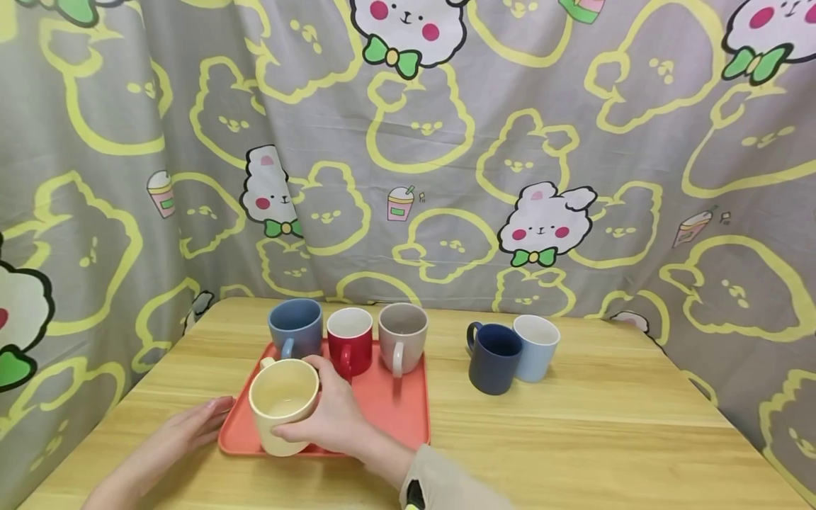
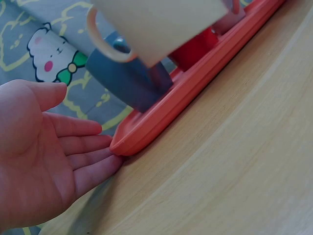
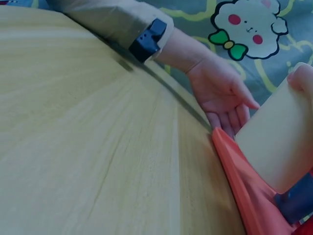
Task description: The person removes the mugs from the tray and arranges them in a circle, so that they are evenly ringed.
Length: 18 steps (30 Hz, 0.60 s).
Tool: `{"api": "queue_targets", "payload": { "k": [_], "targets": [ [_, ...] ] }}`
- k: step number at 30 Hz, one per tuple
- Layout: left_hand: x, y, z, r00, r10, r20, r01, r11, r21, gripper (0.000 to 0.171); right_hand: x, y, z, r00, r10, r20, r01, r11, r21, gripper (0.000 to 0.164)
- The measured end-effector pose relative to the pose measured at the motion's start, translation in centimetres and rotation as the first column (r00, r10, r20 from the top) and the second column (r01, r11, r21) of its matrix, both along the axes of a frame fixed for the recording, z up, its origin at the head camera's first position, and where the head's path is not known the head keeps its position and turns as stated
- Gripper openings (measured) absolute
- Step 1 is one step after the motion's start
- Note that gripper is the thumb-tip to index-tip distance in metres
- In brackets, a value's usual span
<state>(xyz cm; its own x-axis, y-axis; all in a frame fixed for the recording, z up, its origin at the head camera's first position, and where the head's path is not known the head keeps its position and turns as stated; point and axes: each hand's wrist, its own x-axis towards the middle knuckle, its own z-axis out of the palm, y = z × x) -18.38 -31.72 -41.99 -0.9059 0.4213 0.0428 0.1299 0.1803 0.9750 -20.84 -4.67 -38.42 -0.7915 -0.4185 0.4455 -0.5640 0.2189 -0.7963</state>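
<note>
My right hand grips a pale yellow mug by its body, thumb on the near side. The mug is over the front left part of a red tray, its handle on the far side. In the left wrist view its base appears lifted off the tray. My left hand lies at the tray's left edge, fingers extended and fingertips touching the rim in the left wrist view. Along the tray's back stand a blue mug, a red mug and a grey-beige mug, handles toward me.
A navy mug and a light blue mug stand side by side on the wooden table, right of the tray. Behind the table hangs a grey patterned curtain.
</note>
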Motion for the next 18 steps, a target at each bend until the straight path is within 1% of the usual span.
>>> {"api": "queue_targets", "payload": {
  "k": [1, 2, 3, 4, 5, 9, 13, 15, 18],
  "targets": [
    [0.2, 0.1, 0.2, 0.999, 0.037, -0.002, -0.037, 0.998, -0.045, 0.057, 0.1, 0.3, 0.1, 1.0, 0.007, 0.016, -0.007, 1.0, -0.008, 0.08],
    [0.2, 0.2, 0.4, 0.998, 0.061, 0.006, -0.06, 0.996, -0.072, 0.058, 0.1, 0.6, 0.2, 0.999, 0.016, 0.032, -0.015, 1.0, -0.018, 0.08],
    [0.2, 0.4, 0.7, 0.995, 0.086, 0.041, -0.082, 0.993, -0.082, 0.061, 0.2, 1.0, 0.2, 0.999, 0.021, 0.042, -0.02, 1.0, -0.024, 0.081],
    [0.3, 0.5, 0.8, 0.991, 0.116, 0.061, -0.11, 0.989, -0.1, 0.062, 0.2, 1.4, 0.3, 0.999, 0.022, 0.044, -0.02, 0.999, -0.025, 0.081],
    [0.3, 0.5, 1.0, 0.99, 0.126, 0.066, -0.118, 0.986, -0.115, 0.062, 0.2, 1.8, 0.4, 0.999, 0.023, 0.045, -0.022, 0.999, -0.026, 0.082],
    [0.4, 0.6, 1.4, 0.991, 0.11, 0.082, -0.1, 0.988, -0.119, 0.063, 0.5, 3.4, 0.7, 0.998, 0.033, 0.05, -0.031, 0.999, -0.035, 0.082],
    [0.4, 0.5, 1.4, 0.991, 0.099, 0.086, -0.089, 0.989, -0.118, 0.064, 1.0, 5.3, 1.3, 0.999, 0.022, 0.027, -0.021, 1.0, -0.012, 0.081],
    [0.5, 0.4, 1.4, 0.99, 0.103, 0.092, -0.091, 0.988, -0.128, 0.064, 1.1, 6.3, 1.7, 1.0, 0.017, 0.003, -0.017, 1.0, 0.003, 0.082],
    [0.4, 0.4, 1.4, 0.985, 0.126, 0.117, -0.105, 0.98, -0.171, 0.067, 1.3, 8.1, 2.1, 0.999, 0.026, -0.021, -0.026, 1.0, 0.001, 0.083]
  ]
}}
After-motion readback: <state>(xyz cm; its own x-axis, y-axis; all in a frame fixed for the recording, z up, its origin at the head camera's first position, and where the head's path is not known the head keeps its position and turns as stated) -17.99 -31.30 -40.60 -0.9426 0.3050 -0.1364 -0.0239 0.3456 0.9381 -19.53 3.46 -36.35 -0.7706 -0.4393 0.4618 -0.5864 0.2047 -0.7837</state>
